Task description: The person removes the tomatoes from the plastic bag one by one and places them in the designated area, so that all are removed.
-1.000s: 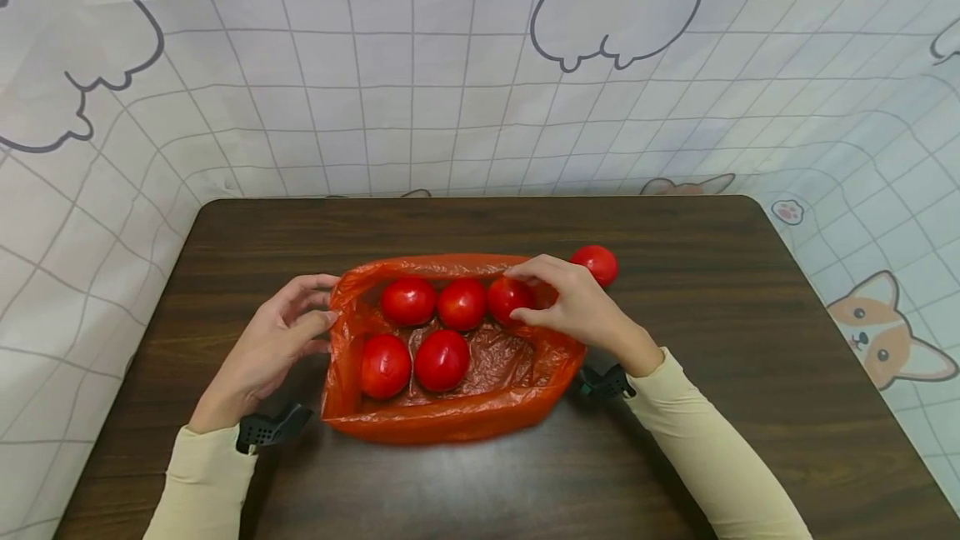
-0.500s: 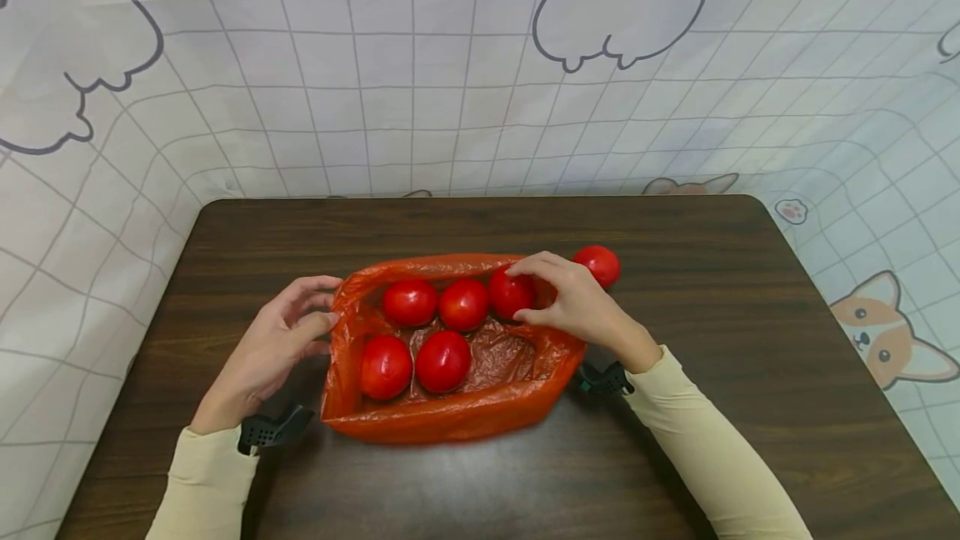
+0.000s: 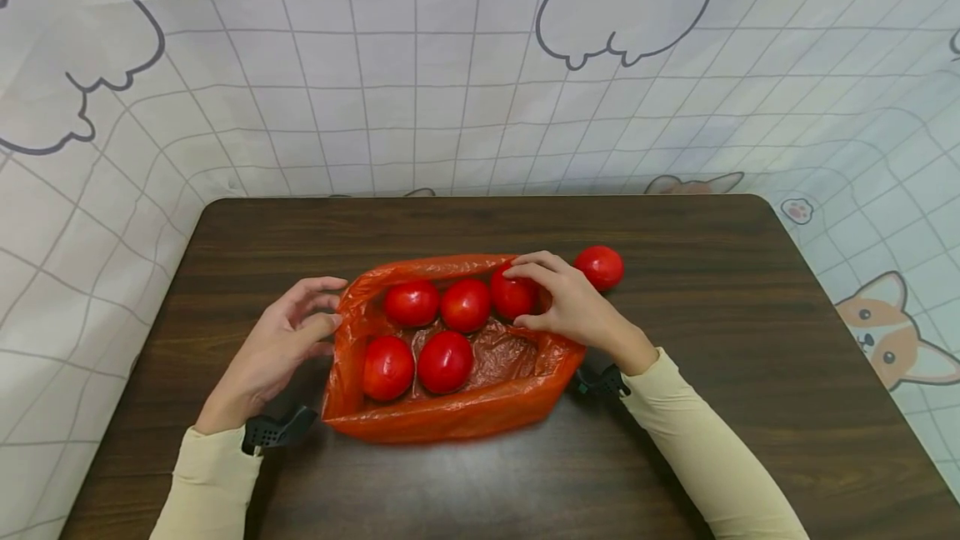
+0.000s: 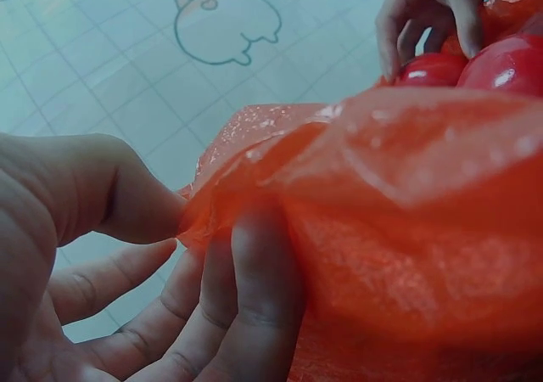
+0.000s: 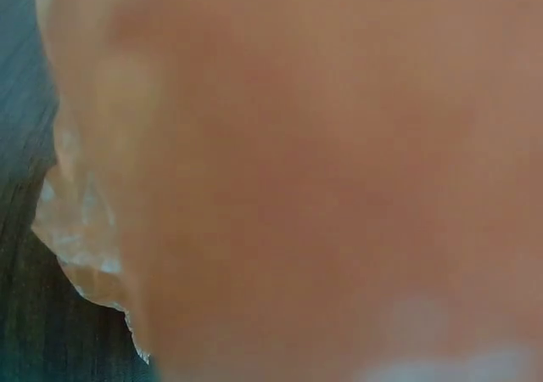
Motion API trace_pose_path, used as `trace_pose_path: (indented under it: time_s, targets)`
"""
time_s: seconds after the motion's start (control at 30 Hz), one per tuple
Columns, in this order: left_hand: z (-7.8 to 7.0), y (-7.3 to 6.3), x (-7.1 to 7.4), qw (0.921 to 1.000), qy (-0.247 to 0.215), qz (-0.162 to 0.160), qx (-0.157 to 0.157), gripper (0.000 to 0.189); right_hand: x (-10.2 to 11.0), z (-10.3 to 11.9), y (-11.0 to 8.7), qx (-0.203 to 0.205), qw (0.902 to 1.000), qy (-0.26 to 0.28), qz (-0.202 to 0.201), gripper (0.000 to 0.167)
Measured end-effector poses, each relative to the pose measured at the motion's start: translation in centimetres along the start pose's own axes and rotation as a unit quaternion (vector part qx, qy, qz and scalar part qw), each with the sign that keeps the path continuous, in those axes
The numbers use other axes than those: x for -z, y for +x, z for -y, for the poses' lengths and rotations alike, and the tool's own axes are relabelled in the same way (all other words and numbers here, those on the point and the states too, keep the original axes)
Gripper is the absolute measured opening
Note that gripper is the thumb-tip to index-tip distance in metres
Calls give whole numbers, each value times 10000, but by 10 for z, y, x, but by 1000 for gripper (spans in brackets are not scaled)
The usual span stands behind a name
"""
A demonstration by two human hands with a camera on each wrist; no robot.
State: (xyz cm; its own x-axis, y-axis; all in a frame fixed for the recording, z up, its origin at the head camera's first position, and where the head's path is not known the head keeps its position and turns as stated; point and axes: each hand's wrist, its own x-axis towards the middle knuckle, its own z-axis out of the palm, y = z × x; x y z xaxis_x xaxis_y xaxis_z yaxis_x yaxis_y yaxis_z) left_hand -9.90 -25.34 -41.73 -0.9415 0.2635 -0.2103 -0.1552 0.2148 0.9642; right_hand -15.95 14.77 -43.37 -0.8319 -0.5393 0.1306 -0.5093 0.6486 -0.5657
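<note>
From the head cam, an orange plastic bag [image 3: 450, 407] is lying open mid-table on the dark wood table [image 3: 712, 315], w/ 5 tomatoes inside: 3 in the far row, 2 nearer. The right hand [image 3: 570, 302] is curling fingers & thumb round the far-right tomato [image 3: 513, 294], gripping it inside the bag's far right corner. A 6th tomato [image 3: 599, 267] is sitting on the table just beyond that hand, outside the bag.

The left hand [image 3: 281, 340] is at the bag's left edge; the head cam is leaving the grip vague, but the left wrist cam is showing thumb & fingers [image 4: 254, 297] pinching the bag's rim [image 4: 254, 161], w/ the other hand's fingertips on the tomatoes in the background.

The right wrist cam is giving only an orange blur, w/ a strip of table at the left edge.
</note>
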Motion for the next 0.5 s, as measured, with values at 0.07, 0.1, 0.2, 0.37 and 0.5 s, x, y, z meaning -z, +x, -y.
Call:
trace_pose_path:
  time_s: [0.07,0.1,0.2,0.37,0.5]
  targets:
    - [0,-1,-1,10000,7,-11,11,47,0,0,0,27,10000,-34,-36,60]
    - [0,-2,-1,10000,8,-12,18,47,-1,0,0,41,10000,-49,-52,60]
    - [0,-3,-2,10000,2,-14,22,47,-1,0,-1,69,9999,-97,-86,59]
    - [1,-5,-3,10000,18,-10,-30,46,0,2,-4,67,9999,-99,-82,58]
    - [1,-7,-4,10000,11,-18,-57,46,2,4,-7,98,9999,-38,-78,58]
